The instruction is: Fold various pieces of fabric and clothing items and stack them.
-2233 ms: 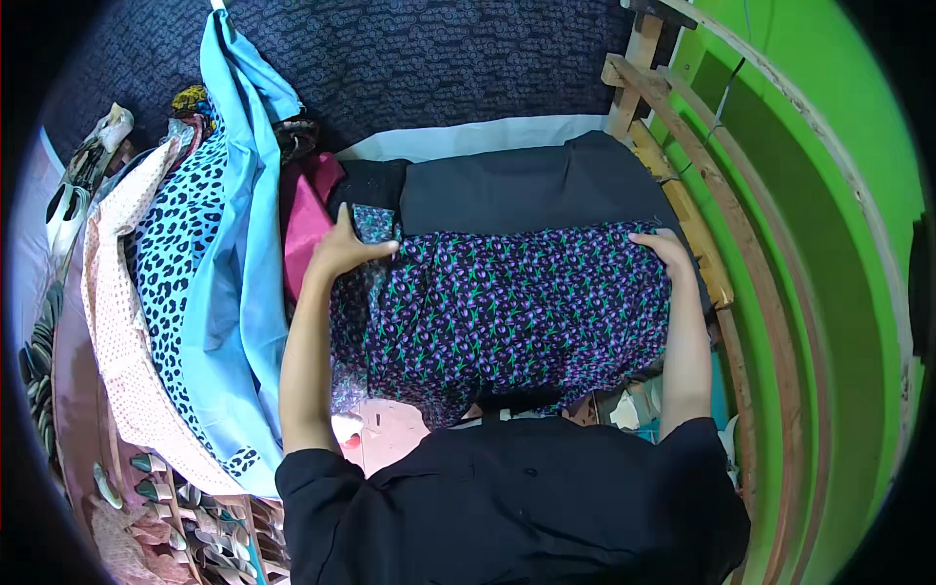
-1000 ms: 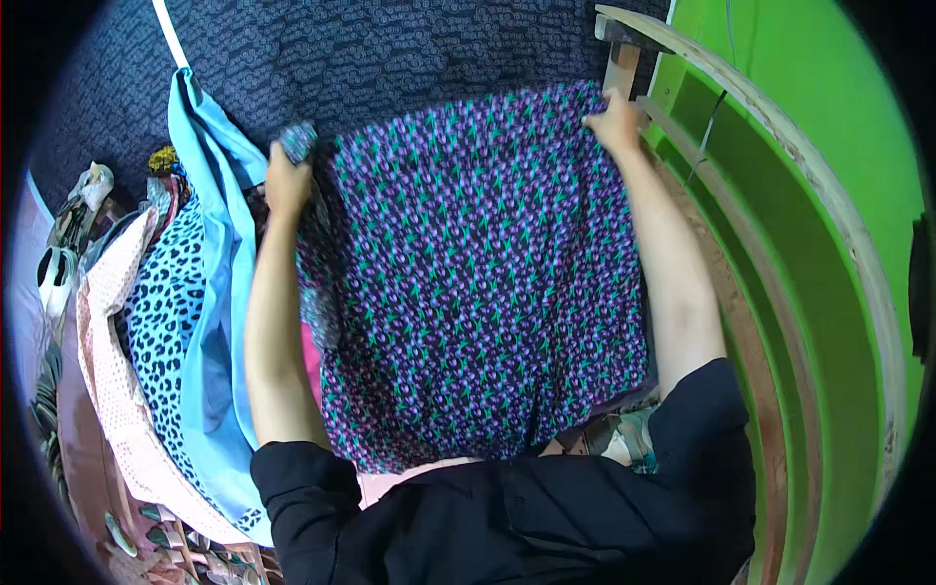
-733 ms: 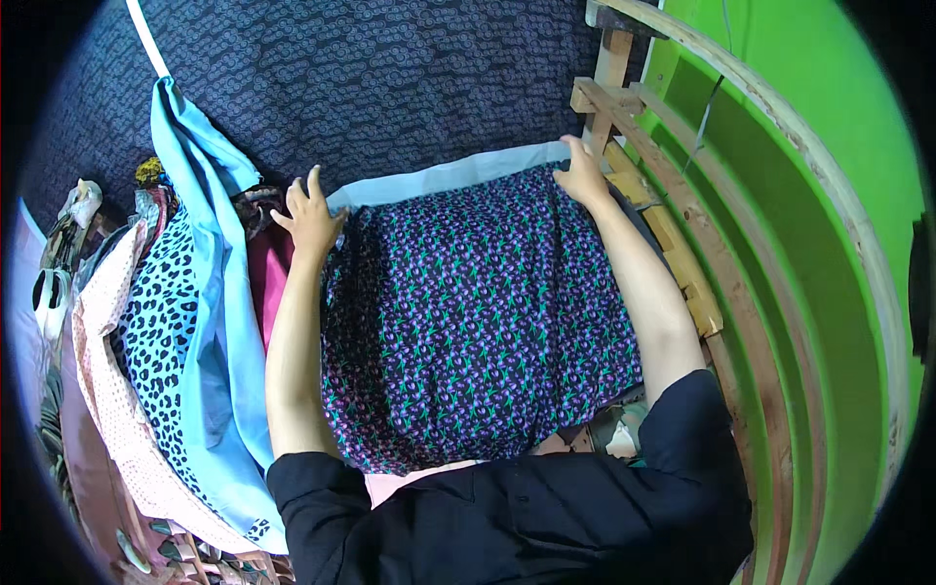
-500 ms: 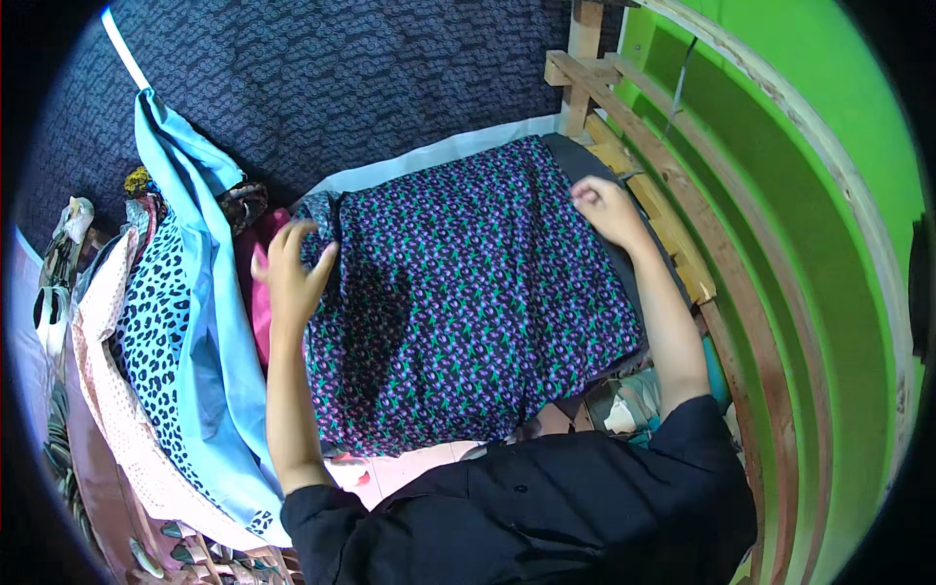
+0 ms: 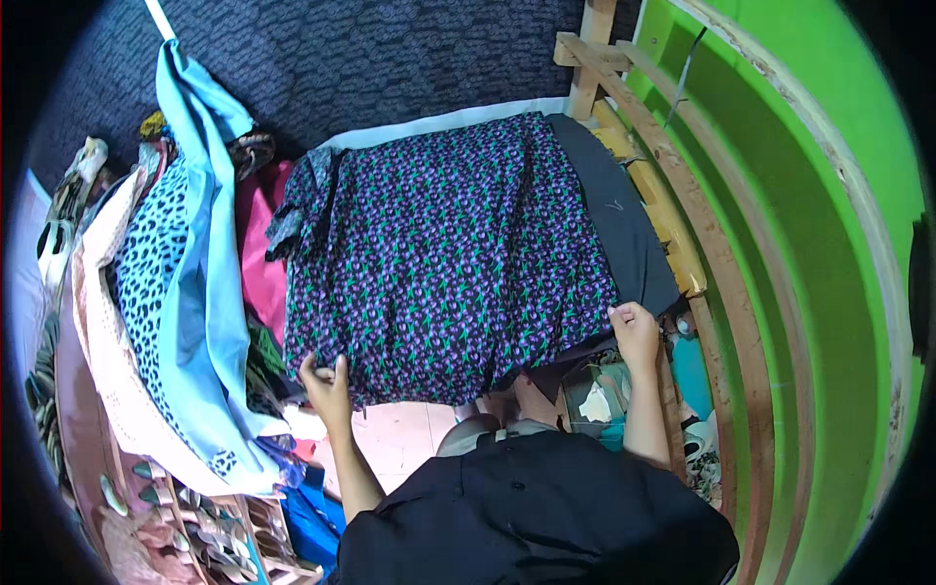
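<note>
A dark cloth with a small purple and green print lies spread over a flat padded surface, lightly creased. At its near left corner is my left hand, thumb and forefinger apart against the edge. My right hand has its thumb and fingertips pinched together at the near right corner of the printed cloth. Plain dark grey fabric shows beyond the right edge. The far left part of the print is bunched up.
To the left hang a light blue garment, a leopard-print cloth and a pale pink one. Pink fabric lies beside the print. Wooden rails run along the green wall. Shoes sit on a low rack.
Both hands have come down toward me, from above the cloth to its near corners. My right fingers now pinch the edge. More grey fabric shows at right.
</note>
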The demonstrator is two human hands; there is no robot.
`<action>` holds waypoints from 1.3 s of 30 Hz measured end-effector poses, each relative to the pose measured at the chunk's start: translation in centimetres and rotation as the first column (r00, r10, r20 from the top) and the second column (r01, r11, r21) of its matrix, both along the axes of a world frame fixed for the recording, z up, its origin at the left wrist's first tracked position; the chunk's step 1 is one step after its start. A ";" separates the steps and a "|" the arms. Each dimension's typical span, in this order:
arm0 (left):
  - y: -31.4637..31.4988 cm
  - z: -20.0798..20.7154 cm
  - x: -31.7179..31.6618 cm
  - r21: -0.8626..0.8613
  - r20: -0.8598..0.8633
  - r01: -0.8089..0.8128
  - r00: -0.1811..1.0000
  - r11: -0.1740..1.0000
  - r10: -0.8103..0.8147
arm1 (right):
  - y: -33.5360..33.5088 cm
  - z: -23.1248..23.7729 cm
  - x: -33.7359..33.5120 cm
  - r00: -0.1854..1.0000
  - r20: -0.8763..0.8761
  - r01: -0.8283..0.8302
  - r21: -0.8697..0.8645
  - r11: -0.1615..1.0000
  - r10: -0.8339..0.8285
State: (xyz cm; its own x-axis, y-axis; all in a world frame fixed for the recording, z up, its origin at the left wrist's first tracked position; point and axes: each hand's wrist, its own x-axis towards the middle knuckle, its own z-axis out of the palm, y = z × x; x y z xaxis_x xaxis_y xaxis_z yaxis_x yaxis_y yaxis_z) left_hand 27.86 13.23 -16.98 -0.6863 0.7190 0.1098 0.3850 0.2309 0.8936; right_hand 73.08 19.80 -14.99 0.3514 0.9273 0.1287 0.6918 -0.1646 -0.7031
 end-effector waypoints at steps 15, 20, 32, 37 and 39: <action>-0.5 1.8 -2.4 0.099 -0.053 0.005 0.999 0.995 0.000 | -0.9 -2.3 5.1 0.924 -0.382 -0.007 0.055 0.998 0.027; -2.1 -1.0 -5.7 0.060 0.072 0.063 0.995 0.996 -0.068 | -2.4 -4.7 7.1 0.984 -0.160 0.056 -0.116 0.992 -0.074; -3.1 -5.8 -3.8 0.128 0.115 -0.387 0.920 0.913 0.374 | -2.4 -4.6 6.1 0.982 -0.186 -0.053 -0.069 0.996 0.039; -4.4 -1.9 -3.2 0.062 -0.164 -0.299 0.938 0.952 0.306 | -2.3 -2.5 6.4 0.880 -0.474 -0.080 -0.054 0.995 0.045; -5.2 -1.5 -4.3 0.092 -0.140 -0.336 0.928 0.937 0.346 | -2.2 -2.6 7.9 0.884 -0.463 -0.104 -0.079 0.991 0.056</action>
State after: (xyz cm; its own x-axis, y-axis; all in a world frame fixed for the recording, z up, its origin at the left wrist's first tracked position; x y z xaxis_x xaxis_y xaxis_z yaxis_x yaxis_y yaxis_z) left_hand 23.60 8.04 -18.53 -0.8604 0.4319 0.2705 0.4249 0.3151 0.8486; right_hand 80.95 17.61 -17.61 0.2729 0.9542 -0.1224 0.3090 -0.2074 -0.9282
